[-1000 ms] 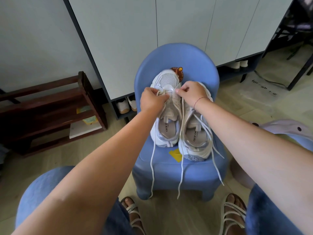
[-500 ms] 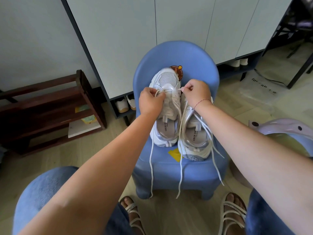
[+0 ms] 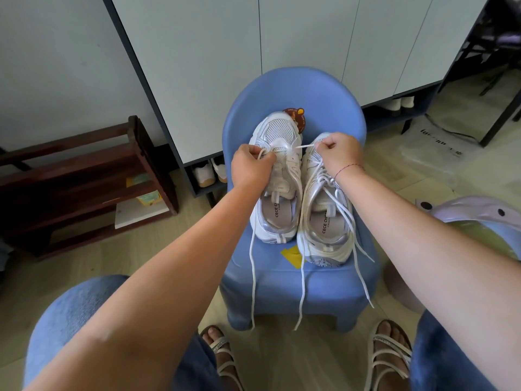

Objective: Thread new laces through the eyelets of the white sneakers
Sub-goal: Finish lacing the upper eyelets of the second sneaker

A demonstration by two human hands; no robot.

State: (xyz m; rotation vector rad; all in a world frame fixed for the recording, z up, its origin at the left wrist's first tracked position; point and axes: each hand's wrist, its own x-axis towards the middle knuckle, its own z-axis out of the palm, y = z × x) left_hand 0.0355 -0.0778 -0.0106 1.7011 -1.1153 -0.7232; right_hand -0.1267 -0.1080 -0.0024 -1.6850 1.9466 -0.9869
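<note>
White lace (image 3: 306,146) runs taut from the toe-end eyelets of the left sneaker (image 3: 279,131) to the right hand (image 3: 339,155), whose curled fingers pinch it above the right sneaker (image 3: 324,221). The left hand (image 3: 252,165) also has its fingers curled, gripping the other strand at the left sneaker's tongue. Both sneakers stand side by side, touching, on the seat of the blue chair (image 3: 296,88), heels near its front edge. Loose lace ends hang over that edge toward open floor. Two hands, two sneakers.
</note>
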